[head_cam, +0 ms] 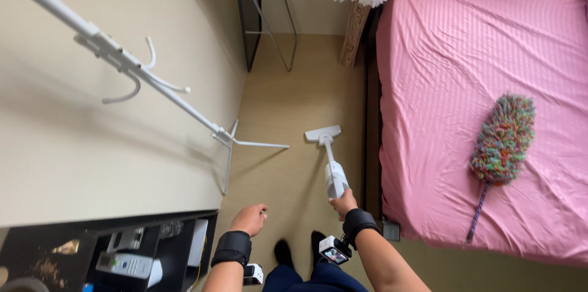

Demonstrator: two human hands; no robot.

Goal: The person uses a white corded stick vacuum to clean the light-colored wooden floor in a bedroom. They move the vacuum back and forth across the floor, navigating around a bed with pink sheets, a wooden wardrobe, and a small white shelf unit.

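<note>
Here, right hand (343, 203) grip closed round white vacuum (334, 177), frame centre; left hand (250, 218) loosely curled, empty, lower centre; duster (502, 139) on pink bed (441, 84), right.

We see bright, even daylight, soft shadows behind the coat rack (141, 74), sharp focus, and wide-angle bending at the edges.

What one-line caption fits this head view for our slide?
Right hand grips a white stick vacuum on the floor beside a pink bed; left hand hangs free.
</note>
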